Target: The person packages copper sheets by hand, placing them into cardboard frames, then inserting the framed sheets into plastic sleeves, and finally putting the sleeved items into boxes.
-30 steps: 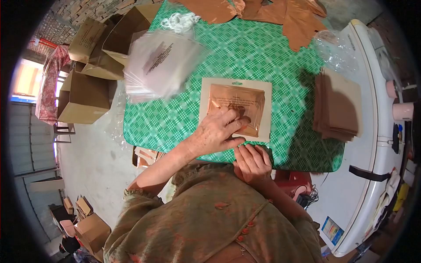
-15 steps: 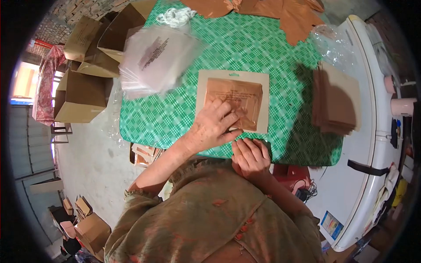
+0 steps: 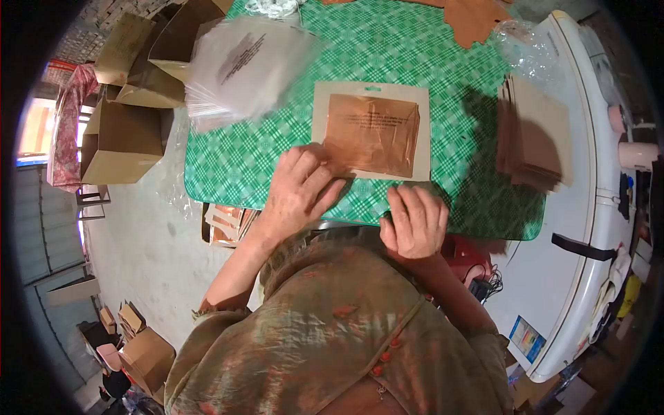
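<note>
A beige backing card [image 3: 424, 138] with a hang hole at its top lies on the green checked table. On it rests a clear printed plastic bag [image 3: 373, 135] showing coppery brown contents. My left hand [image 3: 299, 185] is at the lower left corner of the bag, fingers bent and thumb apart from them, its fingertips right at the edge. Just below the card's lower right part, my right hand [image 3: 415, 220] sits over the table's front edge, fingers loosely bent and thumb apart. Nothing shows in either hand.
A fanned stack of clear printed bags [image 3: 242, 69] lies at the upper left. Beige cards [image 3: 536, 128] are piled at the right edge. Brown leathery pieces [image 3: 470, 17] and clear plastic [image 3: 526, 48] lie at the back. Open cardboard boxes [image 3: 128, 142] stand left of the table.
My left hand has drawn back from the middle of the bag to its lower left corner. My right hand has moved right and loosened. The view has tilted slightly.
</note>
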Motion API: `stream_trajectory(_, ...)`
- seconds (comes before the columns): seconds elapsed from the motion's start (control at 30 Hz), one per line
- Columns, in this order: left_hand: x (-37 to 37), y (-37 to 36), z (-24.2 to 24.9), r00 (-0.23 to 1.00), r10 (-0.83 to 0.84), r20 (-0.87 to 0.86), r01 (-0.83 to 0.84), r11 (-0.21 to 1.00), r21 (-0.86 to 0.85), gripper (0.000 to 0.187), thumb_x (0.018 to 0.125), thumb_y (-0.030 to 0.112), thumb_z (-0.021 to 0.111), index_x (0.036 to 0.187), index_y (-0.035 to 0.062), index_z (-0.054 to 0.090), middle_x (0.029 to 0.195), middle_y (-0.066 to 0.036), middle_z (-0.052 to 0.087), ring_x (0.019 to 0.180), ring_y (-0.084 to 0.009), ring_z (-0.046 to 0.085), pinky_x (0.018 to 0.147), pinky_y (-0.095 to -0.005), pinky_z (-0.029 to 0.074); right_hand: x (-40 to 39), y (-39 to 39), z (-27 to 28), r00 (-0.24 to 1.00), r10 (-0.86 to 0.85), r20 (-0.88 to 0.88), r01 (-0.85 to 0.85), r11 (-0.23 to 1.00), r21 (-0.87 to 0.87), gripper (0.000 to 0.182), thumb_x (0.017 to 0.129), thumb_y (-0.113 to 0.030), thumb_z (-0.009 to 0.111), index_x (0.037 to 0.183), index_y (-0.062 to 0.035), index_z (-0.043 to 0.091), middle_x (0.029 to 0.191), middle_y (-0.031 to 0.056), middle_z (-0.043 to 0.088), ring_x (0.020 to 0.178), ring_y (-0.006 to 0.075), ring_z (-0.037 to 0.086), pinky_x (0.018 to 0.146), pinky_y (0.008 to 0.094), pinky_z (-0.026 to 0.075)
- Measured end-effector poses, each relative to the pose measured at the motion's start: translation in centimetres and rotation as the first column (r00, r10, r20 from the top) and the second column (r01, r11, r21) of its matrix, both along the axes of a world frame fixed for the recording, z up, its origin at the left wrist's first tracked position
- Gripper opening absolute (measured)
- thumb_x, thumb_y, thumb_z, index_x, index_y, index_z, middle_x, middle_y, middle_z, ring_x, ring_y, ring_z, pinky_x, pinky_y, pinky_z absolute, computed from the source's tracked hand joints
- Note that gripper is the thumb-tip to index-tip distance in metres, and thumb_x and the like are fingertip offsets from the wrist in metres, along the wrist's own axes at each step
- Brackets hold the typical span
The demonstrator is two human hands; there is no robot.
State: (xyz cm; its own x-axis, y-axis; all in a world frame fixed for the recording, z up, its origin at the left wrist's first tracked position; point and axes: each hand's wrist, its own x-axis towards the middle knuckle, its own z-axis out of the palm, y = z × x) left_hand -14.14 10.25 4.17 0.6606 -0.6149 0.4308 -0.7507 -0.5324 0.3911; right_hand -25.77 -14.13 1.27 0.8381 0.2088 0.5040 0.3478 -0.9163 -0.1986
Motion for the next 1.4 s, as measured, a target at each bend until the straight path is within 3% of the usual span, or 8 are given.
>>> stream_trajectory(0.1, -1.7, 0.1, 0.0, 0.998, -0.047, 0.047, 0.046, 0.999, 0.016, 0.034, 0.083, 0.010, 0.084, 0.116, 0.0063, 0.077, 0.124, -0.008, 0.070, 0.114, -0.0318, 0.064, 0.094, -0.0435, 0.052, -0.2, -0.6, 0.4, 0.996, -0.081, -0.034, 0.080, 0.996, -0.046, 0.055, 0.089, -0.031, 0.076, 0.136, -0.0051, 0.067, 0.140, 0.0142, 0.059, 0.129, 0.0356, 0.053, 0.101, 0.0555, 0.045)
stream_trajectory(0.27, -2.9, -0.2, -0.7, 0.999, 0.001, 0.035, -0.002, 1.000, 0.027, 0.043, 0.086, 0.014, 0.084, 0.126, 0.0035, 0.074, 0.127, -0.008, 0.071, 0.114, -0.0299, 0.065, 0.095, -0.0439, 0.051, -0.1, -0.9, 1.1, 0.988, -0.107, -0.111, 0.096, 0.990, -0.100, 0.060, 0.086, -0.033, 0.081, 0.139, -0.0081, 0.067, 0.152, 0.0203, 0.051, 0.135, 0.0409, 0.050, 0.105, 0.0576, 0.044)
stream_trajectory(0.53, -3.4, -0.7, -2.0, 0.998, 0.058, 0.007, -0.059, 0.995, 0.080, 0.055, 0.090, 0.024, 0.082, 0.139, 0.0044, 0.068, 0.137, -0.007, 0.067, 0.122, -0.0282, 0.061, 0.101, -0.0434, 0.047, 0.7, -1.2, 1.2, 0.990, -0.071, -0.125, 0.062, 0.996, -0.070, 0.064, 0.084, -0.031, 0.085, 0.141, -0.0077, 0.068, 0.151, 0.0202, 0.053, 0.135, 0.0394, 0.052, 0.106, 0.0557, 0.044)
stream_trajectory(0.87, -3.1, -0.8, -2.1, 0.998, 0.059, -0.003, -0.059, 0.996, 0.069, 0.053, 0.090, 0.024, 0.082, 0.138, 0.0062, 0.070, 0.135, -0.007, 0.067, 0.123, -0.0286, 0.060, 0.101, -0.0444, 0.046, 1.2, -1.7, 1.4, 0.985, -0.073, -0.155, 0.053, 0.990, -0.129, 0.065, 0.084, -0.033, 0.085, 0.142, -0.0094, 0.069, 0.151, 0.0190, 0.054, 0.137, 0.0372, 0.052, 0.109, 0.0541, 0.044)
stream_trajectory(1.17, -3.1, -0.7, -2.2, 0.999, 0.049, 0.013, -0.050, 0.997, 0.065, 0.048, 0.091, 0.023, 0.082, 0.135, 0.0071, 0.071, 0.134, -0.008, 0.066, 0.122, -0.0294, 0.060, 0.100, -0.0441, 0.047, 1.6, -2.4, 1.3, 0.989, -0.009, -0.147, -0.004, 0.996, -0.089, 0.062, 0.083, -0.027, 0.085, 0.138, -0.0035, 0.069, 0.149, 0.0198, 0.054, 0.136, 0.0382, 0.053, 0.108, 0.0542, 0.045)
stream_trajectory(1.4, -3.3, -0.6, -2.6, 0.998, 0.060, 0.030, -0.062, 0.996, 0.066, 0.043, 0.090, 0.022, 0.081, 0.131, 0.0108, 0.073, 0.134, -0.007, 0.065, 0.123, -0.0297, 0.059, 0.100, -0.0438, 0.048, 1.7, -2.8, 1.5, 0.988, 0.029, -0.154, -0.042, 0.996, -0.083, 0.065, 0.085, -0.024, 0.082, 0.143, -0.0006, 0.062, 0.150, 0.0214, 0.052, 0.137, 0.0390, 0.052, 0.107, 0.0544, 0.045)
